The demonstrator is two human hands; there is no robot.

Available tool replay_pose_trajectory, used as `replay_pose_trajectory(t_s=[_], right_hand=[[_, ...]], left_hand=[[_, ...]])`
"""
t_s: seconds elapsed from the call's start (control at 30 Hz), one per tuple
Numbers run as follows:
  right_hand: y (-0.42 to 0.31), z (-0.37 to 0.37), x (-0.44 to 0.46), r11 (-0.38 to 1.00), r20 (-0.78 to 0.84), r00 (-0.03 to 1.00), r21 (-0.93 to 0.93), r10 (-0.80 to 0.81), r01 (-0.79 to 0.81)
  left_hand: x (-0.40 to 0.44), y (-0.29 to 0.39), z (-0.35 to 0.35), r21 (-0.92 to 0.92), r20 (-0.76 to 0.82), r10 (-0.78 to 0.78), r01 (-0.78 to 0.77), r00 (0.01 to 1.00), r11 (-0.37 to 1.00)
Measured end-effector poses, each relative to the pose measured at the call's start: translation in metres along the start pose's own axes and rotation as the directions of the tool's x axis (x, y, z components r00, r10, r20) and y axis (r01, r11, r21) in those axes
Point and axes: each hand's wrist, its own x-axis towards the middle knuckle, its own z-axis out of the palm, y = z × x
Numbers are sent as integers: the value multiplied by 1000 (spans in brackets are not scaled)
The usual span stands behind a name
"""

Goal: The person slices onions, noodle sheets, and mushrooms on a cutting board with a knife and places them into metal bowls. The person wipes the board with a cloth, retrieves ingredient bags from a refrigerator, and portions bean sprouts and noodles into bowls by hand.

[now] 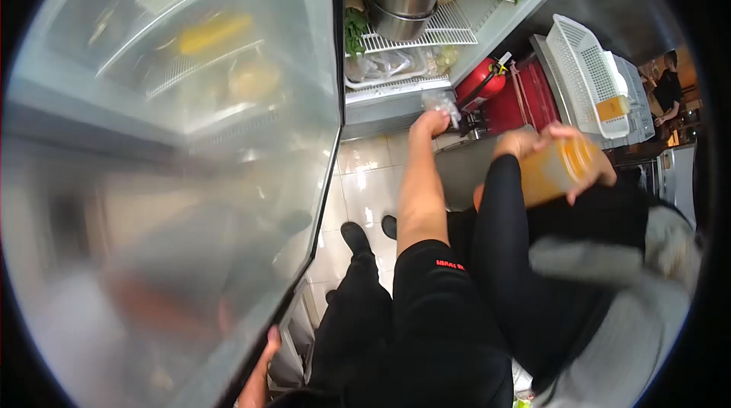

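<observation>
My right hand (435, 122) is stretched forward in front of the fridge, with its fingers closed on a crumpled clear plastic bag (443, 102). Low on the left, my left hand (272, 341) is closed at the dark edge of the open glass fridge door (314, 229). White wire shelves (449, 27) inside the fridge bear metal pots (402, 18), leafy greens (355, 30) and bagged items (384, 65). To the right, a person in black sleeves holds a container of orange liquid (560, 168) in both hands.
A red fire extinguisher (486, 82) stands beside the fridge. Beyond it are a red bin (527, 96) and a white perforated basket (586, 77). Shoes and dark-clothed legs show over the tiled floor (362, 180). Another person (668, 88) stands far right.
</observation>
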Motion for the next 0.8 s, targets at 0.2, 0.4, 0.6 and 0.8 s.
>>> replay_pose_trajectory(t_s=[0.2, 0.4, 0.6, 0.8], right_hand=[[1, -224, -153, 997, 266, 962, -39, 69, -61], [-136, -458, -300, 756, 829, 265, -256, 492, -602], [-214, -544, -384, 615, 810, -332, -585, 484, -529], [-218, -578, -409, 753, 753, -588, -563, 297, -340]], left_hand=[[-68, -36, -53, 0, -65, -59, 59, 996, 998], [-173, -155, -50, -553, 295, -353, 459, 888, 695], [-240, -123, -63, -784, 582, 125, 595, 804, -177], [-314, -123, -95, -987, -159, -119, -159, 980, 10]])
